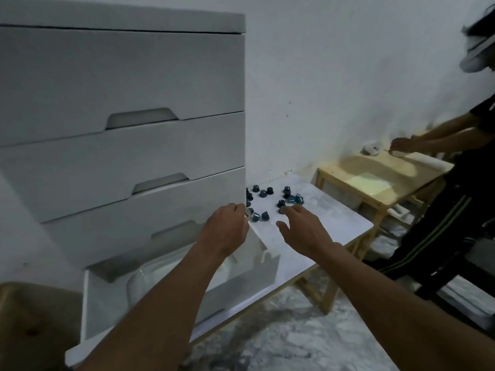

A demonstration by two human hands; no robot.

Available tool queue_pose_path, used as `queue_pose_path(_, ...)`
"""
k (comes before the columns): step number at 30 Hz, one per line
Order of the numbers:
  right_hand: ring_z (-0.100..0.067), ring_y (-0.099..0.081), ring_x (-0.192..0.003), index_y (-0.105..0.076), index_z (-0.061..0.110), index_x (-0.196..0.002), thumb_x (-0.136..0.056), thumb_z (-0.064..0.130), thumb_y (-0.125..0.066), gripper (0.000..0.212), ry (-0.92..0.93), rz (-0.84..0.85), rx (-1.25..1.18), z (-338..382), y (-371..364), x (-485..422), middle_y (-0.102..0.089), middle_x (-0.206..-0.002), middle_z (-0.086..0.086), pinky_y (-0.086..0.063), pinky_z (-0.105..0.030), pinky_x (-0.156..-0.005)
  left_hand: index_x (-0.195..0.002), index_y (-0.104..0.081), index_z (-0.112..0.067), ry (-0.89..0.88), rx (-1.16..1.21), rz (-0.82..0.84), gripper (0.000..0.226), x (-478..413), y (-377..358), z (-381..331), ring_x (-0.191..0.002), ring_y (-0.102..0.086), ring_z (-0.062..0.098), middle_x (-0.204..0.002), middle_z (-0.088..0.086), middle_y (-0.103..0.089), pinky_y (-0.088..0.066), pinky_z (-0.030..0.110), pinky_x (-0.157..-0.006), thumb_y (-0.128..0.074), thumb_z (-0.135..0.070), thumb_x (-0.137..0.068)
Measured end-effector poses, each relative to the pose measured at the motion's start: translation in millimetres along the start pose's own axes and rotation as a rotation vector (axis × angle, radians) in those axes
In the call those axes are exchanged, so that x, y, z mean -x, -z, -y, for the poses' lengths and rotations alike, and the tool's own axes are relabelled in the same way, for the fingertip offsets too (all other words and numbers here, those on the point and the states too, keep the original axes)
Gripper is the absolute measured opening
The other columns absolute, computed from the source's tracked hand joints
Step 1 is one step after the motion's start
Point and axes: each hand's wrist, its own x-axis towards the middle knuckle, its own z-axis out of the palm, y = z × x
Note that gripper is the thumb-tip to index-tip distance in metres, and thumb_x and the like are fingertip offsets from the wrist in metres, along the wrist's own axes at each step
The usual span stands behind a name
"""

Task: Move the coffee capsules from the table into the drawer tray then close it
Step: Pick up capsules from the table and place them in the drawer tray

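Note:
Several dark blue and teal coffee capsules point(267, 199) lie scattered on the white table point(329, 231), just right of the grey drawer unit point(120, 145). Its bottom drawer point(92, 311) is pulled open below my arms, and a clear tray point(134, 279) sits inside it. My left hand point(227, 231) is at the table's left edge, its fingers curled round a capsule point(248, 212) whose pale end shows at the fingertips. My right hand point(302, 228) reaches over the table with straight fingers, and the fingertips touch another capsule point(281, 209).
The three upper drawers are closed. Another person point(455, 204) in dark clothes stands at the right, working over a low wooden table point(380, 178). A brown wooden seat point(29, 322) is at the bottom left. The floor below is marbled grey.

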Motion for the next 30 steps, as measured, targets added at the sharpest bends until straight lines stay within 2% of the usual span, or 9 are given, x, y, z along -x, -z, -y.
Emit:
queue_pose_path(3,-0.029,-0.056,-0.112,-0.05,0.012,-0.131,-0.096,0.033,-0.048,0.04,-0.021,0.019,0.0,-38.3,4.8,-8.9,-0.053,-0.132,-0.011,-0.046,-0.036,-0.092,-0.118,-0.054,-0.008,-0.005,0.016,0.02,0.03,-28.0,-18.8,-24.8,-0.1,-0.058,0.031,-0.116,0.013,-0.06,-0.045,0.037,-0.083,-0.04,-0.024,-0.097)
queue_pose_path(7,-0.028,-0.056,-0.11,-0.051,0.013,-0.13,-0.096,0.032,-0.048,0.039,-0.01,0.056,-0.01,-98.5,4.2,-38.1,-0.053,-0.132,-0.009,-0.046,-0.036,-0.091,-0.105,-0.056,-0.009,0.022,0.012,0.045,0.024,-74.7,-56.6,-54.0,-0.093,-0.06,0.03,-0.106,0.011,-0.062,-0.046,0.036,-0.077,-0.04,-0.024,-0.096)
queue_pose_path(16,-0.028,-0.056,-0.11,-0.051,0.013,-0.129,-0.096,0.031,-0.049,0.039,0.112,0.196,-0.01,-226.1,-7.4,-128.8,-0.055,-0.129,-0.01,-0.048,-0.037,-0.091,-0.092,-0.054,-0.01,0.261,0.035,0.093,0.018,-164.8,-146.0,-123.7,-0.089,-0.059,0.027,-0.099,0.01,-0.061,-0.044,0.034,-0.072,-0.042,-0.022,-0.095)
queue_pose_path(19,-0.03,-0.056,-0.108,-0.051,0.01,-0.127,-0.096,0.029,-0.049,0.037,0.161,0.261,-0.007,-245.7,-18.8,-151.7,-0.055,-0.127,-0.012,-0.047,-0.037,-0.09,-0.099,-0.055,-0.01,0.317,0.015,0.137,0.019,-179.4,-164.9,-134.0,-0.094,-0.058,0.026,-0.105,0.008,-0.06,-0.044,0.034,-0.077,-0.042,-0.024,-0.096)
queue_pose_path(22,-0.031,-0.054,-0.113,-0.049,0.009,-0.132,-0.096,0.028,-0.049,0.041,0.212,0.322,-0.029,-253.7,-36.2,-173.9,-0.053,-0.132,-0.013,-0.045,-0.037,-0.093,-0.101,-0.055,-0.008,0.389,0.004,0.175,0.02,-191.5,-181.6,-132.0,-0.097,-0.058,0.028,-0.108,0.009,-0.058,-0.044,0.033,-0.074,-0.042,-0.023,-0.097)
queue_pose_path(27,-0.033,-0.053,-0.116,-0.048,0.011,-0.132,-0.094,0.026,-0.051,0.041,0.248,0.416,-0.054,-253.6,-75.6,-213.3,-0.053,-0.132,-0.013,-0.046,-0.039,-0.095,-0.108,-0.055,-0.009,0.461,-0.014,0.291,0.019,-212.2,-220.3,-101.9,-0.101,-0.056,0.027,-0.111,0.008,-0.056,-0.046,0.035,-0.074,-0.044,-0.013,-0.093)
queue_pose_path(30,-0.034,-0.054,-0.114,-0.048,0.011,-0.133,-0.093,0.019,-0.052,0.041,0.251,0.44,-0.076,-248.8,-101.5,-239.7,-0.054,-0.13,-0.014,-0.048,-0.041,-0.093,-0.106,-0.054,-0.01,0.494,-0.022,0.342,0.017,-226.4,-251.4,-79.5,-0.104,-0.056,0.024,-0.11,0.006,-0.055,-0.048,0.033,-0.079,-0.046,-0.008,-0.091)
